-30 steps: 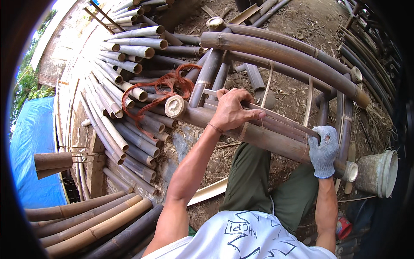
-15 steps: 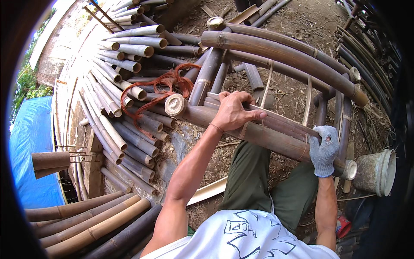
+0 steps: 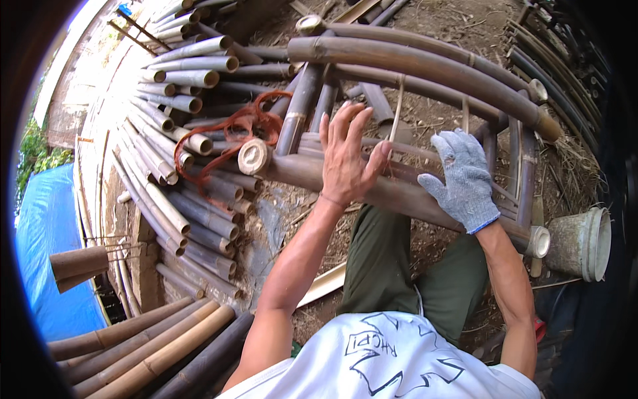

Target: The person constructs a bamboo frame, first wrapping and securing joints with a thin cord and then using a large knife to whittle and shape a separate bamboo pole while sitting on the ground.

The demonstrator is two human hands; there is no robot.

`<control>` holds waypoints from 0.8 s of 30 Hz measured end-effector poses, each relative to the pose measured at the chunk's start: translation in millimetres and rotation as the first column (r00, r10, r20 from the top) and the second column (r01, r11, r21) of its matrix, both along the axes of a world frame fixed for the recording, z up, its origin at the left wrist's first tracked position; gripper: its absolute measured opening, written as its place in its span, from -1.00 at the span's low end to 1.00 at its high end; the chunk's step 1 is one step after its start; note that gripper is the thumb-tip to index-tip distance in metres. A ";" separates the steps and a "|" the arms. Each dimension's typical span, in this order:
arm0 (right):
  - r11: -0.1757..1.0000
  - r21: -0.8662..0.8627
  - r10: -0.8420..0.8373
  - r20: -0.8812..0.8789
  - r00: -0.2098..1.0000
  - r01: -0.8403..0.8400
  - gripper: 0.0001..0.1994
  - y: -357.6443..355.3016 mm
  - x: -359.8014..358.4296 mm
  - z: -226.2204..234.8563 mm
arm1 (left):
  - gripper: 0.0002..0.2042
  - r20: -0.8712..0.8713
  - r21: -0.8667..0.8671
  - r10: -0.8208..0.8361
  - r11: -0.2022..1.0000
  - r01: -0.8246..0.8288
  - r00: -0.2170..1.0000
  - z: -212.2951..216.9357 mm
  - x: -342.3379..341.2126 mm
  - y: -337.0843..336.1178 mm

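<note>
A brown bamboo frame, its thick near pole (image 3: 292, 169) crossing in front of my legs, stands before me. Dark bamboo strips (image 3: 415, 153) lie along the far side of that pole, and two thin pale sticks (image 3: 399, 110) rise from there to the far rails. Bare and with fingers spread, my left hand (image 3: 349, 156) is over the left part of the near pole. My right hand (image 3: 463, 178), in a grey knit glove with a small hole, hovers over its right part, thumb apart. Neither hand grips anything; whether the palms touch the bamboo is hidden.
Cut bamboo poles (image 3: 203, 80) are piled at the left, with red-brown string (image 3: 249, 123) on them. More poles (image 3: 146, 339) lie at lower left, near a blue tarp (image 3: 50, 246). A dirty bucket (image 3: 575, 246) stands at the right. Further poles (image 3: 558, 86) line the far right.
Both hands have let go of the bamboo strips and opened. My right hand has moved left and away from me off the pole's right end. The view has shifted slightly.
</note>
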State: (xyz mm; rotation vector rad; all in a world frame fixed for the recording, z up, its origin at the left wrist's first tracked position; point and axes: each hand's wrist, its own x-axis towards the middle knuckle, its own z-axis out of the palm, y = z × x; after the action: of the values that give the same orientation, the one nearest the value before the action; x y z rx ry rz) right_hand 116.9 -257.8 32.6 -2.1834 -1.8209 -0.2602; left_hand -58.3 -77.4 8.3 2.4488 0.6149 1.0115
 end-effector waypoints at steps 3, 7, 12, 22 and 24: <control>0.996 0.093 0.009 -0.048 0.999 -0.005 -0.28 15.0 4.2 14.2 | -0.45 -0.019 0.031 0.004 1.000 -0.003 1.000 -3.7 -8.1 -1.0; 0.952 -0.303 -0.047 -0.243 0.969 -0.030 -0.23 26.5 -14.6 -3.4 | -0.50 -0.088 0.070 -0.033 0.997 0.039 0.996 0.1 -1.6 -2.2; 0.960 -0.271 -0.065 -0.471 0.880 -0.075 -0.29 27.9 0.0 -2.5 | -0.55 -0.177 -0.015 -0.206 0.978 0.207 0.962 -1.7 15.6 -10.4; 0.959 -0.178 -0.226 -0.024 0.974 0.219 -0.14 -135.7 47.1 -3.6 | -0.58 -0.744 -0.029 -0.104 0.992 0.124 0.660 -5.0 -2.3 36.4; 0.936 -0.237 -0.291 -0.094 0.952 0.262 -0.13 -129.1 41.7 5.4 | -0.56 -0.704 -0.067 -0.167 0.983 0.169 0.691 -6.9 -4.7 38.7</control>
State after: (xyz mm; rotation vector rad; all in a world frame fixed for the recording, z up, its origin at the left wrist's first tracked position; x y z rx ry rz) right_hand 158.6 -386.8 38.0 -2.5479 -1.5342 0.0297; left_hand -63.0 -38.7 1.4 2.7999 0.5844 -0.0612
